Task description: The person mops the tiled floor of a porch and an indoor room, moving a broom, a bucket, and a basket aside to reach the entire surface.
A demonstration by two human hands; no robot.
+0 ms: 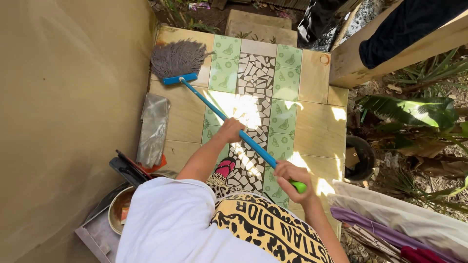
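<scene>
Grey mop head (pixel 178 57) on blue handle (pixel 229 122) with green grip; green butterfly tiles (pixel 223 74), white broken-tile mosaic (pixel 254 78), tan wall (pixel 68 117), pink sandal (pixel 225 168).

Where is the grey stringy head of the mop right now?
In the head view, the grey string mop head lies at the far left corner of the tiled floor, beside the tan wall, at the end of the blue handle.

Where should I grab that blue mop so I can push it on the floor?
Grip the mop by its long blue handle, probably with two hands spread apart from above, as here: left hand midway down the pole, right hand at the green end grip. The pole slants up toward the person while the grey stringy head lies on the tiles.
</scene>
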